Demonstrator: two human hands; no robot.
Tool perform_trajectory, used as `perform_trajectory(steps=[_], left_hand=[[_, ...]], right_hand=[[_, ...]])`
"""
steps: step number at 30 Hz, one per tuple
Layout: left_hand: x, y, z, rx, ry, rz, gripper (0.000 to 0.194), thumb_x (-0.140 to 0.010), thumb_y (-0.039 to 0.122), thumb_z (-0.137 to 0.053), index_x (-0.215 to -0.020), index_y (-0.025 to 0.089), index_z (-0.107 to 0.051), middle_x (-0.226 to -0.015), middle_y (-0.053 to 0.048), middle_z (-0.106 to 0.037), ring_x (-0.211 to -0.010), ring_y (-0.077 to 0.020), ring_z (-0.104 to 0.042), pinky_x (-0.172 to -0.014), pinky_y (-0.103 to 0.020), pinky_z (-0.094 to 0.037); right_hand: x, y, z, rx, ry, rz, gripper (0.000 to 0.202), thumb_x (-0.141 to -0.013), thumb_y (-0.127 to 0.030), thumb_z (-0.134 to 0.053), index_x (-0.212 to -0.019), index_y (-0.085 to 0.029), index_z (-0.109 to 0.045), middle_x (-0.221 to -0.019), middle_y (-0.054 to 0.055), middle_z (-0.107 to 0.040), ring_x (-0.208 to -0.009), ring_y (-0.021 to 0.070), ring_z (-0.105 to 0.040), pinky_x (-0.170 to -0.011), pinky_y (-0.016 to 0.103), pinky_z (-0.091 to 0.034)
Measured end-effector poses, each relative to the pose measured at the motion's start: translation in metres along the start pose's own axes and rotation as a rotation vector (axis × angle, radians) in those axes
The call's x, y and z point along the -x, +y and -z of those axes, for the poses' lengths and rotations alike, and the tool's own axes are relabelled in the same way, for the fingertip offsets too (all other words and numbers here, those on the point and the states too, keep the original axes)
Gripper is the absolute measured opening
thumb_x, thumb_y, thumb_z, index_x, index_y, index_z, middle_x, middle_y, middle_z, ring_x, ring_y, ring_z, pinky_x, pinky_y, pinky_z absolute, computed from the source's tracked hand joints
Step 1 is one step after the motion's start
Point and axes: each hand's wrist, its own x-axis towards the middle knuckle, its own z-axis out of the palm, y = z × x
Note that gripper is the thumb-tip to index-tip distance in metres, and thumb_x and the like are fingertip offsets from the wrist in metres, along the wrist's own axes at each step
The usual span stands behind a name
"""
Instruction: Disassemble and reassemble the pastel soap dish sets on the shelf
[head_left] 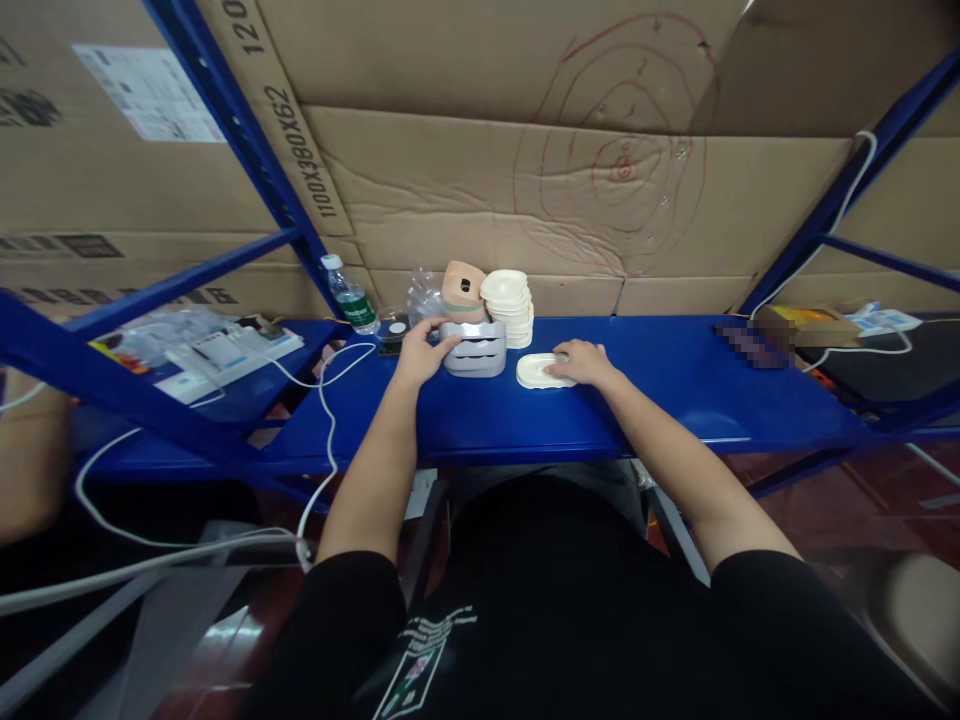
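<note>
Dish (pixel 534 371) mid-frame, long left-right; right hand (pixel 587 362) nearer, on right end; left hand (pixel 421 353) touching grey box (pixel 476 367); both half-bent, grip unclear.

Bench (pixel 660 390): plain strong blue, to my eye the same as the rack posts (pixel 232 110). Slotted case (pixel 475 364): silver-grey, slots dark. Oval piece (pixel 532 375): cream throughout. Stack of shaped pieces (pixel 510 305): matching cream. Box (pixel 459 275): peach-orange, one black squarish patch. Bottle (pixel 352 300): clear, cap (pixel 331 262) white, label (pixel 356 308) green with white lettering. Cardboard backing (pixel 450 170): brown, bearing rough concentric rings in red line; black printed figures down one strip. Cable (pixel 328 420): white. Shirt (pixel 555 600): black, with a white-lined print touched with green and pink.
</note>
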Motion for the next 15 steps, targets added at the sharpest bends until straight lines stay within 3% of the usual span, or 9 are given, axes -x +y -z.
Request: perform_trajectory(steps=[8, 10, 15], left_hand=[[-0.007, 0.008, 0.002, 0.036, 0.001, -0.016, 0.042, -0.077, 0.032, -0.080, -0.114, 0.015, -0.068, -0.123, -0.013, -0.074, -0.117, -0.0261, -0.069, -0.108, -0.040, -0.053], [-0.006, 0.016, 0.006, -0.031, 0.011, -0.054, 0.042, -0.079, 0.032, -0.081, -0.116, 0.017, -0.069, -0.126, -0.011, -0.074, -0.120, -0.0271, -0.068, -0.110, -0.042, -0.051], [-0.010, 0.042, 0.014, -0.179, 0.106, -0.171, 0.044, -0.085, 0.045, -0.080, -0.121, 0.021, -0.071, -0.125, -0.009, -0.074, -0.119, -0.0296, -0.068, -0.109, -0.046, -0.051]], right_hand=[[0.000, 0.004, -0.001, -0.078, 0.020, 0.089, 0.062, -0.089, -0.061, -0.067, -0.141, -0.028, -0.066, -0.148, 0.012, -0.064, -0.138, 0.0370, -0.055, -0.118, 0.064, -0.027], [0.001, 0.004, 0.001, -0.121, 0.095, 0.112, 0.065, -0.090, -0.058, -0.067, -0.147, -0.026, -0.060, -0.150, 0.013, -0.062, -0.140, 0.0355, -0.054, -0.119, 0.063, -0.028], [0.001, -0.003, 0.011, -0.288, 0.367, 0.129, 0.076, -0.093, -0.050, -0.067, -0.158, -0.018, -0.044, -0.144, 0.015, -0.067, -0.132, 0.0303, -0.062, -0.113, 0.048, -0.045]])
